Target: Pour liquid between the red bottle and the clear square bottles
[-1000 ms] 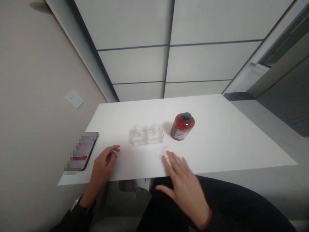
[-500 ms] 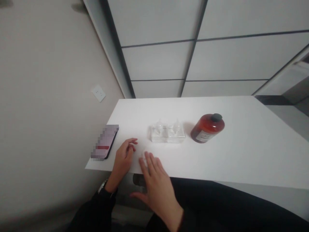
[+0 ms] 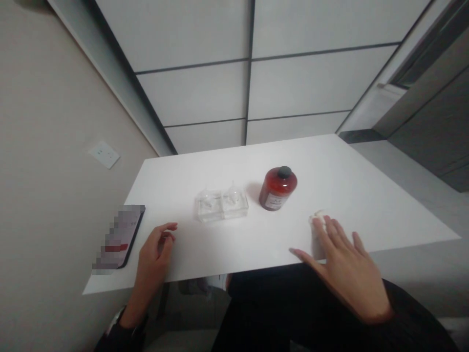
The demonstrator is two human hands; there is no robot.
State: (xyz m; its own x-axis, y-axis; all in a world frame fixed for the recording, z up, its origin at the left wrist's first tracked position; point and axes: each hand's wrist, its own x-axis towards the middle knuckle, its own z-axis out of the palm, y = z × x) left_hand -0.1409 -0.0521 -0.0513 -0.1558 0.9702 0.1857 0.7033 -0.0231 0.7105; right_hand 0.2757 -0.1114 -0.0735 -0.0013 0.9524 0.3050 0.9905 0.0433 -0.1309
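Observation:
My right hand (image 3: 342,264) is stretched out with its palm down over the right front part of the white table (image 3: 366,195). Its thumb is spread away. Under its fingertips, a crumpled white tissue (image 3: 318,215) shows against the tabletop, mostly covered by the hand. My left hand (image 3: 156,254) rests near the front left edge, its fingers loosely bent and apart, with nothing visible in them. Between the hands, farther back, stand a clear two-part container (image 3: 223,208) with clear pointed tops and a red-brown bottle (image 3: 277,188) with a dark cap and a pale label.
A phone (image 3: 119,237), its screen blurred out, lies at the table's left edge beside my left hand. A wall socket (image 3: 105,154) is on the left wall. Panelled doors (image 3: 205,93) rise behind the table. My legs (image 3: 271,308) are under its front edge.
My right hand has moved from beside my left hand far to the right, with the tissue beneath its fingers. My left hand stays near the phone. The view has turned right.

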